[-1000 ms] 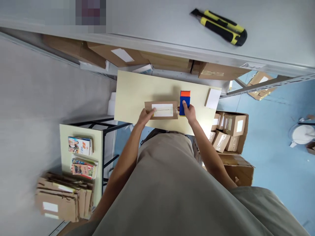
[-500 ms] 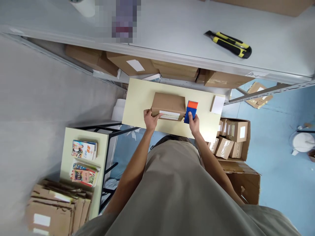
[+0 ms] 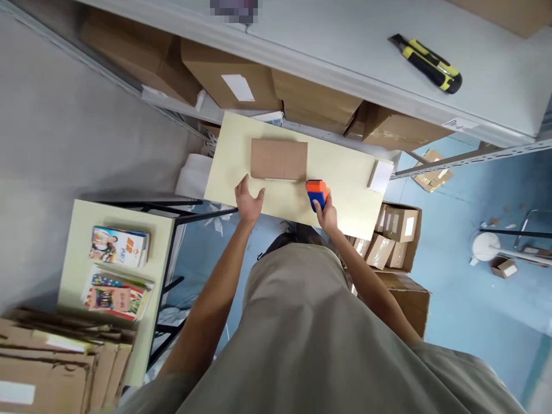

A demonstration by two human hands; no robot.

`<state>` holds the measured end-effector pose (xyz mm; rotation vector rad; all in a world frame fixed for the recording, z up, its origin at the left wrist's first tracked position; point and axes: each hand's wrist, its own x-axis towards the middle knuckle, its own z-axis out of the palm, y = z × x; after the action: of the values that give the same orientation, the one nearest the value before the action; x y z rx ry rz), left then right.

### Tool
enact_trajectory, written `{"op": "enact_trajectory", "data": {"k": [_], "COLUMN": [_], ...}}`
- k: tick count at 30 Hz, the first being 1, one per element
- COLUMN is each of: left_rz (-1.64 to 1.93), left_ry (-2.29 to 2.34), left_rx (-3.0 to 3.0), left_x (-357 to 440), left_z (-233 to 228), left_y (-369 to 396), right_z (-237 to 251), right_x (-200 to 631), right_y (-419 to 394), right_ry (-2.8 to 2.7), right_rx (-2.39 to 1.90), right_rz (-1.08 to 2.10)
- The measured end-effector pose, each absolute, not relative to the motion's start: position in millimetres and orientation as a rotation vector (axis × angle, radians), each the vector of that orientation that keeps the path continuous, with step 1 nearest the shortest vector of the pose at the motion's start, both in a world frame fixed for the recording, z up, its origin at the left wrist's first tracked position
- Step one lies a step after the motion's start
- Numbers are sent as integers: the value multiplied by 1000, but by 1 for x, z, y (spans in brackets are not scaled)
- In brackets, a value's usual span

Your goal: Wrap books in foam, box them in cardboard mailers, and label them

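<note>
A closed brown cardboard box (image 3: 279, 159) lies on the pale yellow tabletop (image 3: 340, 167). Just in front of its left end, my left hand (image 3: 250, 201) is open with thumb and fingers apart, holding nothing. My right hand (image 3: 328, 216) grips a small blue and orange block-shaped handheld device (image 3: 317, 194), thumb on its blue side. That device is beside the box's near right corner, apart from it. Its exact kind does not show, and my fingers hide part of it.
A white box (image 3: 380, 176) stands at the table's right end. Above, a grey shelf (image 3: 336, 46) carries a yellow and black utility knife (image 3: 426, 62). Booklets (image 3: 119, 246) lie on a side table at left, near flattened cartons (image 3: 52, 368). Right, a carton (image 3: 414, 241) holds several small boxes.
My left hand has let go of the box and drawn back from it. The box now shows its top, without its label. The device has turned in my right hand and shows more orange.
</note>
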<state>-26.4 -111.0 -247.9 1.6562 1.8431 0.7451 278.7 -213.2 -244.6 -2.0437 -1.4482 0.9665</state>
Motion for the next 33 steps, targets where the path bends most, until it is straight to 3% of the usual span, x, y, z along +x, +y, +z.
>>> {"op": "enact_trajectory", "data": {"k": [4,10,22,33], "left_rz": [686,655,645,691], "left_ry": [1487,1255,1018,1087], "left_rx": [1756,1761,1853,1785], "left_x": [3,17,11,25], "left_z": [-213,-181,-171,-174], "left_y": [-166,-212,-243,-234], "right_z": [-237,-207,-181,-175], "right_x": [281,288,313,334], "right_y": [-260,-293,-319,-268], "right_ry": [-1794,-2248,-2594,-2750], "right_rx": [-2113,-1850,-1639,-1375], "right_rz": [940,878,817,731]}}
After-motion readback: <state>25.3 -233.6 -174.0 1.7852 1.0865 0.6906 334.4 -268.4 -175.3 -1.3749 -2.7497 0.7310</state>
